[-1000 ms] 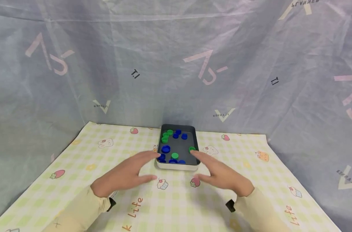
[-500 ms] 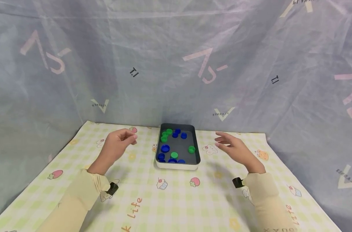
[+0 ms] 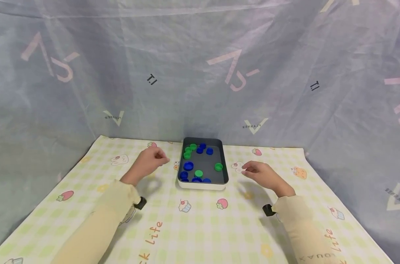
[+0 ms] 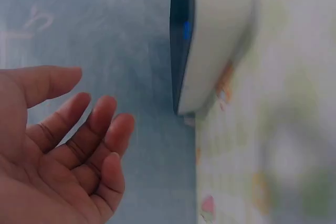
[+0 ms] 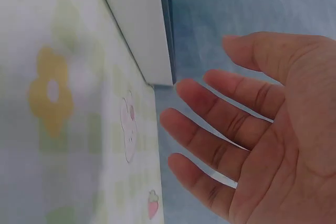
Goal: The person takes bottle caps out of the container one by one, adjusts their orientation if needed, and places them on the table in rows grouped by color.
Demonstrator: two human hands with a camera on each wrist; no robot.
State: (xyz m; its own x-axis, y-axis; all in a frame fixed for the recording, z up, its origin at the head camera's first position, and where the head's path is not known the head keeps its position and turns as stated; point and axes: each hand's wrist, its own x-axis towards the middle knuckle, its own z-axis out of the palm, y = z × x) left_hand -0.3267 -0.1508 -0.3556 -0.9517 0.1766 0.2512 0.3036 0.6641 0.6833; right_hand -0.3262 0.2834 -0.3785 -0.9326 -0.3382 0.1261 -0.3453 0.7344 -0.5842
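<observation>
A rectangular tray [image 3: 203,186], white outside and dark grey inside, stands near the back of the table. Several green bottle caps [image 3: 198,173] and blue bottle caps [image 3: 188,166] lie scattered in it, mostly along its left side and front. Left of the tray hovers my left hand [image 3: 148,162], fingers loosely bent, with nothing in it; the left wrist view shows the bare palm [image 4: 63,171]. To the tray's right my right hand [image 3: 260,174] is held above the cloth, its fingers relaxed and apart from the tray. Its palm is bare in the right wrist view.
A checked tablecloth [image 3: 200,234] printed with cakes, strawberries and rabbits covers the table. A grey-blue curtain [image 3: 200,73] hangs right behind the tray and along both sides. Dark wrist cameras [image 3: 140,202] are worn under both wrists.
Both hands have drawn apart from the tray's front corners out to its two sides. In the last half second they moved slightly back inward. The tray and caps stay in place.
</observation>
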